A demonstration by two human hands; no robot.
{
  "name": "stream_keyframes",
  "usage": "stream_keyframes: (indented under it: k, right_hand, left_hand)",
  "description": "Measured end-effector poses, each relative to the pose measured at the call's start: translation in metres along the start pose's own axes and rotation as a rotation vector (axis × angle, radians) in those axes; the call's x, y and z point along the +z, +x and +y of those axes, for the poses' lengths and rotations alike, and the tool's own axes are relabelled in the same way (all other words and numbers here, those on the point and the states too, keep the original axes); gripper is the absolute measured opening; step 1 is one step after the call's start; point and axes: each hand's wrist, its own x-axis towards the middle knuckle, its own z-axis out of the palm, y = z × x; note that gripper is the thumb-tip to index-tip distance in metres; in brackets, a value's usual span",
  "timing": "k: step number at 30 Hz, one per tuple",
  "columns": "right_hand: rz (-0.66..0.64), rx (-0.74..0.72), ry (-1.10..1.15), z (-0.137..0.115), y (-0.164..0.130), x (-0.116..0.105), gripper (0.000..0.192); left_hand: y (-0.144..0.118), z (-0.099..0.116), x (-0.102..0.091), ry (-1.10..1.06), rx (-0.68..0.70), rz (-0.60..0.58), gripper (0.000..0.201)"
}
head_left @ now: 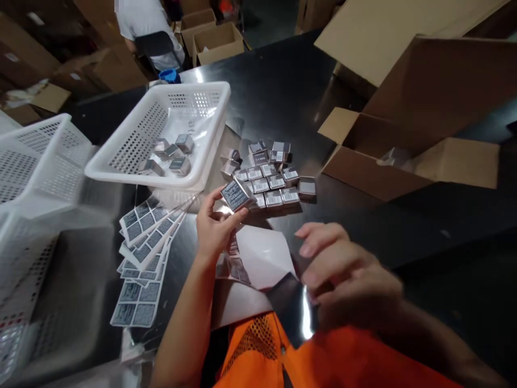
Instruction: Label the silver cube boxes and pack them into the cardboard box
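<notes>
My left hand [214, 229] is closed around a small silvery box [236, 195], tilted so that its face with a dark printed label points up. My right hand [343, 264] is in the air to the right, a little blurred, with its fingers loosely bent and apart. Nothing shows between them. Just left of its fingertips lies a white sheet [266, 256], curled at the table's front edge. Beyond my left hand, several small boxes [276, 182] stand in a tight group, many with barcode labels on top. Fanned sheets of dark labels [145, 253] lie left of my forearm.
A white perforated basket [214, 145] with several small boxes stands at the back left. More white baskets [60, 145] line the left side. An open carton [363, 172] is at the right of the dark table [283, 81]. A person [147, 29] sits beyond the table near cartons.
</notes>
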Motion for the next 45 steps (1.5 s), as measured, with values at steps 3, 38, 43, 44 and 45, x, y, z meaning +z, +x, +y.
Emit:
stream_keyframes:
  k: [3, 38, 43, 44, 45]
  right_hand:
    - [0.043, 0.098, 0.118, -0.006, 0.014, -0.011, 0.049]
    - [0.119, 0.43, 0.452, -0.005, 0.044, -0.018, 0.063]
    - [0.115, 0.433, 0.459, -0.005, 0.044, -0.019, 0.061]
    - [0.119, 0.432, 0.456, -0.005, 0.044, -0.018, 0.061]
    - [0.124, 0.43, 0.45, -0.006, 0.043, -0.018, 0.06]
  left_hand:
    - [-0.005, -0.003, 0.005, -0.073, 0.078, -0.099, 0.053]
    - [-0.02, -0.001, 0.007, 0.007, 0.255, -0.356, 0.059]
    - [-0.02, -0.001, 0.007, -0.009, 0.25, -0.373, 0.059]
    - [-0.021, -0.001, 0.007, -0.01, 0.247, -0.373, 0.059]
    - [-0.021, -0.001, 0.007, -0.014, 0.248, -0.374, 0.059]
